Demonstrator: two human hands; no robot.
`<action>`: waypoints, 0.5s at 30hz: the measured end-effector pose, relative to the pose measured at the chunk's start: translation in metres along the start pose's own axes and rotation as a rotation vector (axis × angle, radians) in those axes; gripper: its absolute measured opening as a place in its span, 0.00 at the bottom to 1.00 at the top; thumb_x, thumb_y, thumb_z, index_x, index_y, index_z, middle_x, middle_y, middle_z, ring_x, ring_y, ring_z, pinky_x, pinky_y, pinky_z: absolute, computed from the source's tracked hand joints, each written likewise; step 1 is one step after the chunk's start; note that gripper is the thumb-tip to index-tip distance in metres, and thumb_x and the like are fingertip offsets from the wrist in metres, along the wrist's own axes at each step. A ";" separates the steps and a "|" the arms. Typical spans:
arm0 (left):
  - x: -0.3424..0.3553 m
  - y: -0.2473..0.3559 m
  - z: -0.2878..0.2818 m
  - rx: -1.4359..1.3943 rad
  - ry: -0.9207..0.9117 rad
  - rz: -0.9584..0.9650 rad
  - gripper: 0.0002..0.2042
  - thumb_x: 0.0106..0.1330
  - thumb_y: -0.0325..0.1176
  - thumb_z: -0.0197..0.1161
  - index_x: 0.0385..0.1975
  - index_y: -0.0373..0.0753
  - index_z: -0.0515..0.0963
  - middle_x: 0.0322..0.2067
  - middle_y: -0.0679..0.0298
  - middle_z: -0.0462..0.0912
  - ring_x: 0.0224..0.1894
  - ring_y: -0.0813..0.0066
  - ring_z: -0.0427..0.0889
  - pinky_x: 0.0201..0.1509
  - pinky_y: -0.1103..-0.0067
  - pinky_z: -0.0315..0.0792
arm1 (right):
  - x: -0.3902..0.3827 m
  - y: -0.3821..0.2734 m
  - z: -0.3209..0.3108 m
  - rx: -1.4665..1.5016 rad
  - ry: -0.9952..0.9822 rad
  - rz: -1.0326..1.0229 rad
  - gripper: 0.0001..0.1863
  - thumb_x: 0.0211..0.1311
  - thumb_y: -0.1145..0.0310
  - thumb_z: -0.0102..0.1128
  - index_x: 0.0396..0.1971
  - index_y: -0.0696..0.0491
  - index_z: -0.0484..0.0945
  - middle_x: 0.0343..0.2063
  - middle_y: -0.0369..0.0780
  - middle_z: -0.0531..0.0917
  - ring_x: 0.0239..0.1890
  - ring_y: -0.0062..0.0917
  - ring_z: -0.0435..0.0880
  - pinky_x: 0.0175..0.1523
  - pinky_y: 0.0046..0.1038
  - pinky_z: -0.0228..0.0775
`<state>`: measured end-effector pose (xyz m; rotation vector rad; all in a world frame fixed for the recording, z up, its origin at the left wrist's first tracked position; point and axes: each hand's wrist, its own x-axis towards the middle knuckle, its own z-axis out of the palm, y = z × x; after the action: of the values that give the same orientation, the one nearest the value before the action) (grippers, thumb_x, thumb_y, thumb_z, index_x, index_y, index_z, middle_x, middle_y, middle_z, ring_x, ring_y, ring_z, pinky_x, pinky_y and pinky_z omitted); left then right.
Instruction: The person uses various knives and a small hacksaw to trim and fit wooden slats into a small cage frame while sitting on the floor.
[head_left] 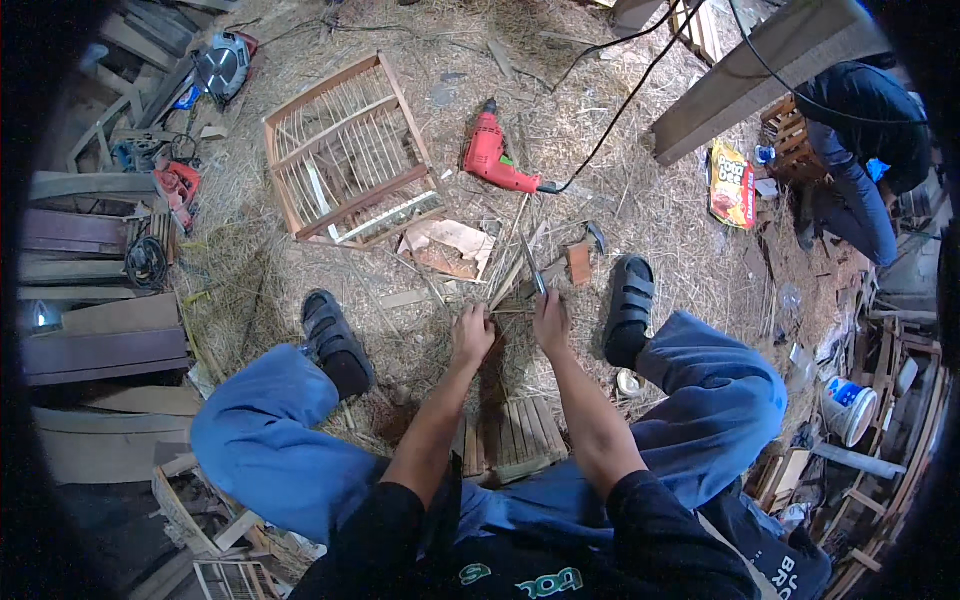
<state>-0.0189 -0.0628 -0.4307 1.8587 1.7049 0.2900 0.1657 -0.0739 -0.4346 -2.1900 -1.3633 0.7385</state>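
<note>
My left hand (473, 332) is closed on a thin pale stick (510, 290) between my feet. My right hand (551, 322) grips a long narrow blade (532, 262) pointing away from me, close to the stick. Short sticks lie under both hands on the straw-strewn floor (400, 280). Just beyond them are a torn pale board (448, 245), a small orange wooden block (579, 265) and a small dark tool (596, 236). Farther up lie a red drill (488, 160) with a black cord and a wooden frame with thin bars (355, 140).
A person (855, 160) crouches at the upper right by a post (740, 90) and a yellow-red bag (728, 185). Power tools (180, 190) and boards (100, 340) line the left. A white bucket (848, 410) and wood scraps are at the lower right.
</note>
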 end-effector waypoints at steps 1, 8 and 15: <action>0.000 0.002 -0.002 0.001 -0.013 -0.015 0.12 0.58 0.33 0.65 0.40 0.40 0.75 0.39 0.54 0.80 0.47 0.53 0.79 0.54 0.57 0.69 | 0.000 -0.001 -0.002 0.006 0.001 0.003 0.14 0.75 0.62 0.44 0.47 0.57 0.70 0.35 0.57 0.81 0.41 0.54 0.79 0.46 0.50 0.67; -0.005 -0.021 -0.008 -0.032 -0.126 -0.165 0.12 0.56 0.36 0.69 0.37 0.41 0.78 0.37 0.55 0.81 0.48 0.52 0.78 0.52 0.61 0.73 | -0.010 0.013 0.017 0.034 0.115 -0.106 0.12 0.71 0.64 0.51 0.46 0.56 0.70 0.34 0.54 0.82 0.39 0.53 0.81 0.43 0.48 0.71; -0.025 -0.015 -0.002 0.034 0.005 -0.055 0.15 0.55 0.38 0.69 0.42 0.44 0.81 0.46 0.55 0.76 0.58 0.53 0.70 0.60 0.57 0.68 | -0.020 0.012 0.020 0.079 0.119 -0.132 0.12 0.66 0.68 0.55 0.45 0.58 0.70 0.37 0.55 0.81 0.42 0.52 0.81 0.45 0.47 0.70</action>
<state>-0.0359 -0.0861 -0.4317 1.8331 1.7714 0.2453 0.1536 -0.0950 -0.4536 -2.0273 -1.3797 0.5934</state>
